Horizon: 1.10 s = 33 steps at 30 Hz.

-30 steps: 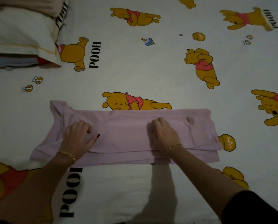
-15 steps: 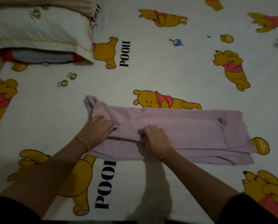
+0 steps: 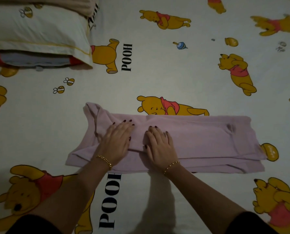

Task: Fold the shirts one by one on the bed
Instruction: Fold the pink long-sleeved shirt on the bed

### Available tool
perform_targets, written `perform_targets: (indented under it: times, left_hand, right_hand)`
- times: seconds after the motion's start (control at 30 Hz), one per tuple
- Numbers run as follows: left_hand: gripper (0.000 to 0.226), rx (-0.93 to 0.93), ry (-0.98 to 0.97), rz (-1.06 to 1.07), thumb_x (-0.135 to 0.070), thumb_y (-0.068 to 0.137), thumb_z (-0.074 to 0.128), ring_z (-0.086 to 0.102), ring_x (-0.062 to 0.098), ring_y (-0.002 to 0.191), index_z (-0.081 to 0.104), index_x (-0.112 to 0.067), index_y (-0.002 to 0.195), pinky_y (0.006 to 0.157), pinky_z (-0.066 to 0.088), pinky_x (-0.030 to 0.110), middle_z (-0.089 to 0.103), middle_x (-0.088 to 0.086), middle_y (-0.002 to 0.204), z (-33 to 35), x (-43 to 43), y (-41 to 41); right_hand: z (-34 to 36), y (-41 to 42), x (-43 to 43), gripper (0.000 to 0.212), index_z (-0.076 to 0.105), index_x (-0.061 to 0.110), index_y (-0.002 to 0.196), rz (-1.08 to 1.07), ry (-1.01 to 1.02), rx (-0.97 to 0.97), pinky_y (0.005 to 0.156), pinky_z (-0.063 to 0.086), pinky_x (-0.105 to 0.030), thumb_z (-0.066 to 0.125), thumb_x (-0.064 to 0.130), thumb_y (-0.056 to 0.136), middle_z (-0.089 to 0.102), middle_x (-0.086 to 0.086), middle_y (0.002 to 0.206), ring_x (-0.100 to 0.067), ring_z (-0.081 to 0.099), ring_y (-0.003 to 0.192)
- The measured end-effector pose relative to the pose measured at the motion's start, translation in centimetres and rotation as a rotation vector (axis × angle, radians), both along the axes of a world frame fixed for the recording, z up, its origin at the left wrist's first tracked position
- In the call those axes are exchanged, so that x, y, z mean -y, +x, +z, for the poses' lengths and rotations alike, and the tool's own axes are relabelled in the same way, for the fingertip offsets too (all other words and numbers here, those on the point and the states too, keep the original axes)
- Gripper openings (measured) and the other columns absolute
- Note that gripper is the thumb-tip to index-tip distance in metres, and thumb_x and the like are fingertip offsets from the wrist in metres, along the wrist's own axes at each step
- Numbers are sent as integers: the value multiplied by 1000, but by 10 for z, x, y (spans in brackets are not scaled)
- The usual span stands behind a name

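Note:
A pale pink shirt (image 3: pixel 208 141) lies on the bed, folded lengthwise into a long strip that runs left to right. Its collar end sits rumpled at the left. My left hand (image 3: pixel 115 142) lies flat on the left part of the shirt, fingers straight and spread. My right hand (image 3: pixel 159 146) presses flat just beside it, near the middle of the strip. Both wrists carry gold bracelets. Neither hand grips the cloth.
The bed sheet (image 3: pixel 157 78) is white with yellow bear prints and the word POOH. A pillow (image 3: pixel 36 32) lies at the upper left on top of other bedding. The sheet stretches beyond the shirt on all sides.
My left hand has slid right along the shirt and flattened its fingers next to my right hand. The view has shifted left, so the shirt sits further right in frame.

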<state>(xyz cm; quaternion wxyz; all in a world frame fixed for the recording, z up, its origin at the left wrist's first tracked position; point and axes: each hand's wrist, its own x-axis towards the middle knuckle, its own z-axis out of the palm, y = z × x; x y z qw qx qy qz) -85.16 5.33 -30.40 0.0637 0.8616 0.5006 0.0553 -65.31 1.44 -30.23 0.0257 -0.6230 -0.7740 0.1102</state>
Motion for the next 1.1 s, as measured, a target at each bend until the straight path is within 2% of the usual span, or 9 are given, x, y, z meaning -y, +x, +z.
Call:
perform_targets:
  times: [0.1,0.23,0.43,0.53,0.67,0.73,0.87,1.0,1.1]
  left_hand:
    - [57,-108,-90,48,-36,96,21,27,20,141,25,-16,149,114,17,45,26,3,155,-17,4,5]
    - [57,-162,-107,94,-37,95,21,22,18,143,20,-22,150,113,9,43,20,-1,157,-30,5,8]
    - [59,-136,-89,128,-33,92,22,27,21,141,26,-16,148,112,12,49,26,3,155,-19,9,33]
    - [57,-112,-64,40,-35,90,27,32,20,139,38,-16,143,112,13,51,33,5,152,-9,13,65]
    - [55,-57,-53,32,-35,88,31,36,19,137,46,-17,138,111,11,49,40,4,147,-1,22,119]
    - [54,-36,-49,20,-34,88,31,39,19,135,48,-18,136,110,14,50,44,4,145,2,27,144]
    - [52,-16,-42,0,-34,88,31,45,20,131,52,-17,132,110,24,50,52,4,138,7,35,187]
    - [51,47,-76,32,-33,88,30,50,21,126,57,-14,127,107,29,52,57,5,132,8,43,220]
    - [48,147,-85,56,-31,87,30,56,21,119,60,-14,121,105,34,47,62,4,123,10,50,247]
  right_hand:
    - [-13,11,0,63,35,8,146,-38,-78,85,110,18,-57,27,43,94,30,-10,153,-26,26,143]
    - [-25,55,7,67,10,15,153,-191,-118,136,116,1,-54,15,49,96,4,0,159,-16,0,147]
    - [-17,129,18,68,9,16,153,-336,-103,126,117,-5,-52,7,50,93,3,1,160,-13,-4,146]
    - [-12,179,20,71,20,10,151,-467,-78,48,119,4,-50,10,48,91,13,-7,159,-21,6,147]
    - [2,235,21,59,36,8,142,-576,-4,11,114,15,-53,48,33,90,31,-11,151,-28,27,140]
    - [9,254,23,66,39,5,137,-683,20,-14,110,27,-54,62,36,83,38,-20,143,-36,34,131]
    - [21,285,18,97,41,1,128,-976,-213,-135,96,43,-47,75,64,62,47,-21,127,-39,45,119]
    - [23,304,6,106,36,-2,129,-1149,-377,-509,93,48,-43,88,49,53,50,-19,130,-37,50,119]
    - [31,320,-2,97,42,-5,133,-1135,-594,-628,85,50,-39,86,44,61,52,-18,130,-38,53,117]
